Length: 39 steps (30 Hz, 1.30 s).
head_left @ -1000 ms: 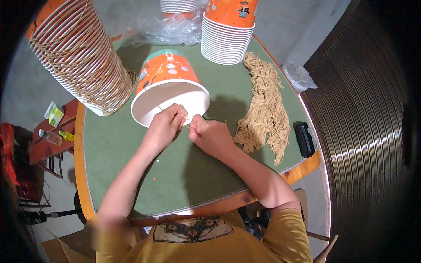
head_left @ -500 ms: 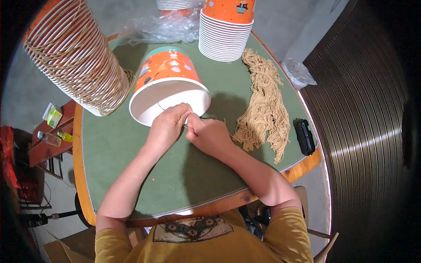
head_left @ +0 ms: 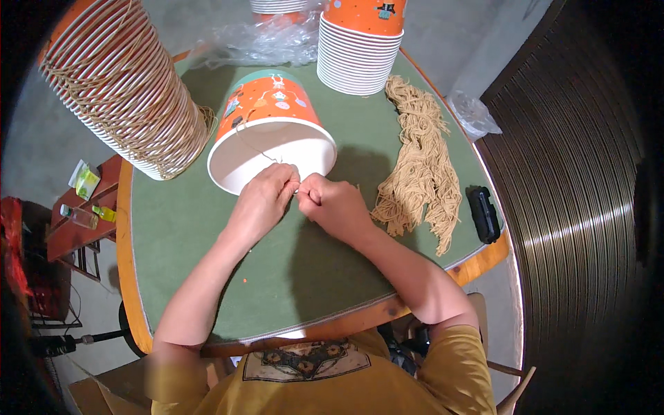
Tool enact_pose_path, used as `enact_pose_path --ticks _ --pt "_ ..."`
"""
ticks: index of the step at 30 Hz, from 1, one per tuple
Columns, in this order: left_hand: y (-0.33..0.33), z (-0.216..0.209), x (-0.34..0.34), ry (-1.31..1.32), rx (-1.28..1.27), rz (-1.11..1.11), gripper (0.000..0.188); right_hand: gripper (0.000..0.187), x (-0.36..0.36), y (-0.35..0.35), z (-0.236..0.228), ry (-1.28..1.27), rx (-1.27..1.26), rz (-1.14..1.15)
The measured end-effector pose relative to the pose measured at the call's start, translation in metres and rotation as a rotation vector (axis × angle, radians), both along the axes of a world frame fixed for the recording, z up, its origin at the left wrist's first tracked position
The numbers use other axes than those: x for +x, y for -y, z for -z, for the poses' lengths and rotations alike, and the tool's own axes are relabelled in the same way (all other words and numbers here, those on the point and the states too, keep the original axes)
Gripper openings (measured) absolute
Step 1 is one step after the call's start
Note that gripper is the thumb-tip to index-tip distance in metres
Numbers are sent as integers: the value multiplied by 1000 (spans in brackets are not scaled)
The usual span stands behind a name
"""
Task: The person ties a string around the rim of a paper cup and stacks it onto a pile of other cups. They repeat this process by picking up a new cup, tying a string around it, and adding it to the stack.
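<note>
An orange paper bucket [head_left: 280, 102] with a white inside and a teal base end lies tipped over, its mouth towards me. A thin cord [head_left: 250, 144] comes from its printed side, crosses the rim and leads down to my fingers. At the lower rim my left hand [head_left: 263, 199] is closed in a pinch on this cord. My right hand [head_left: 337, 209] is curled close beside it, fingertips nearly meeting the left ones, also pinching the cord. The cord's end between the fingers is hidden. Right of my hands lies a bundle of tan cords [head_left: 418, 162].
A tall leaning stack of buckets with cord handles [head_left: 128, 97] stands at the left. Another bucket stack [head_left: 356, 59] and crumpled clear plastic [head_left: 266, 41] are at the far side. A black case [head_left: 483, 216] lies by the right edge of the green-covered table [head_left: 270, 297].
The cord now stands out in a loop over the bucket's upper rim, where less of it showed before. My hands have parted very slightly, and the whole view has shifted a little.
</note>
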<state>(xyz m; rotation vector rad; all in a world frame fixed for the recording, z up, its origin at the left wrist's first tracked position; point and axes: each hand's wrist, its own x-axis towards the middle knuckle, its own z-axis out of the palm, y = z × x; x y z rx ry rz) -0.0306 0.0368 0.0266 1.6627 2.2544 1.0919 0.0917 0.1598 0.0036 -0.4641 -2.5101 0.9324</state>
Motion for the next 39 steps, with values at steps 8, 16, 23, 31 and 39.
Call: enact_pose_path --ticks 8,16,23,31,39 --pt "5 -2 0 -51 46 77 7 16 -3 -2 0 9 -98 4" --pt "2 3 -1 73 64 3 8 13 -3 -1 -5 -74 -214 -2" --pt "2 0 -3 186 20 2 7 34 -5 8 -1 -167 4 -45" --pt "6 -2 -7 282 -38 -17 11 49 -7 13 1 -165 95 -29" --pt "8 -14 -15 376 -196 -20 15 42 -8 16 0 -210 266 -23"
